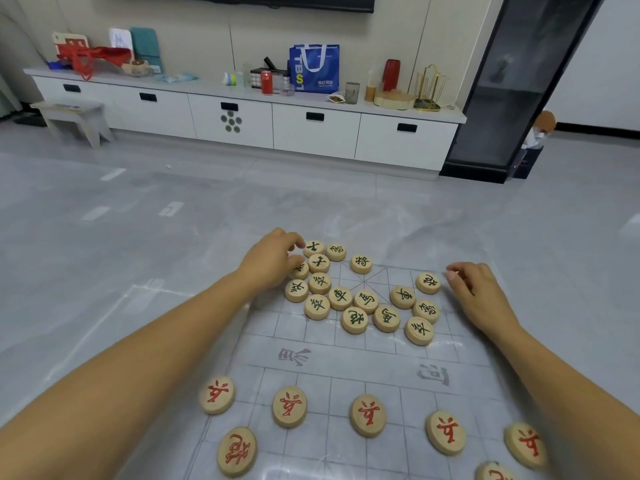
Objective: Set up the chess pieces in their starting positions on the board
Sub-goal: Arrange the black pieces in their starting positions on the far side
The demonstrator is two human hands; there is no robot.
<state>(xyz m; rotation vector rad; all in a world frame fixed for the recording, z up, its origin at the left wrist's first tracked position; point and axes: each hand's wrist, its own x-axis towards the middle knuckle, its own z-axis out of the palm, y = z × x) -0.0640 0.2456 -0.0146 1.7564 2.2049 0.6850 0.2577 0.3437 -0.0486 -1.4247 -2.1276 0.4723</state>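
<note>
Reaching left hand (pixel 273 261): stretched to the far-left corner of the board (pixel 346 362), fingers curled down over the edge of the heap. The thumb tip lies on a half-hidden piece (pixel 300 271) and the forefinger arches above it. Whether that piece is pinched or only touched cannot be told.
Curled right hand (pixel 481 296): at the far-right corner, fingers bent in with their tips bunched together and nothing seen between them. The tips sit just beside the corner piece (pixel 428 283), with a small gap showing.
Heaped green-lettered pieces (pixel 340 297): lying flat and crowded on the far half, many touching, from the left hand across to the right. Two or three at the far left lie beyond the last printed line.
Spaced red-lettered pieces (pixel 367 415): five in a row across the near half, well apart, with three more nearer, one cut off by the frame.
Edges: the board is a thin, see-through sheet. Its left edge runs under the left forearm and its right side under the right forearm.
Open room: the middle band with its two grey characters is bare, as are the squares between the red row and the green heap.
Around: grey floor (pixel 138 237) and, at the far wall, a white cabinet (pixel 242 119).
</note>
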